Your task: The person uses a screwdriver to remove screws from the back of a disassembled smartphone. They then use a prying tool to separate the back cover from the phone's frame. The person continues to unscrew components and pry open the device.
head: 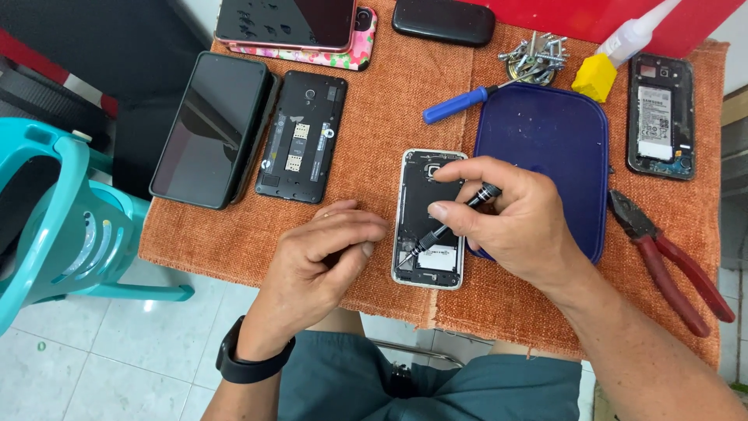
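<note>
An opened phone [428, 187] with a white frame lies back-up in the middle of the orange cloth [389, 109]. My right hand [514, 222] grips a small black precision screwdriver [452, 224], its tip set in the phone's lower left corner. My left hand [323, 261] rests beside the phone's left edge with its fingers curled and its thumb near the frame; whether it pinches something is hidden. A black band sits on my left wrist.
A dark blue lid [545, 148] lies right of the phone. Red pliers [670, 265], another opened phone [661, 117], a glue bottle [623, 43], a pile of screws [534, 54], a blue-handled screwdriver [456, 104], several phones [210, 129] and a teal chair [54, 210] surround it.
</note>
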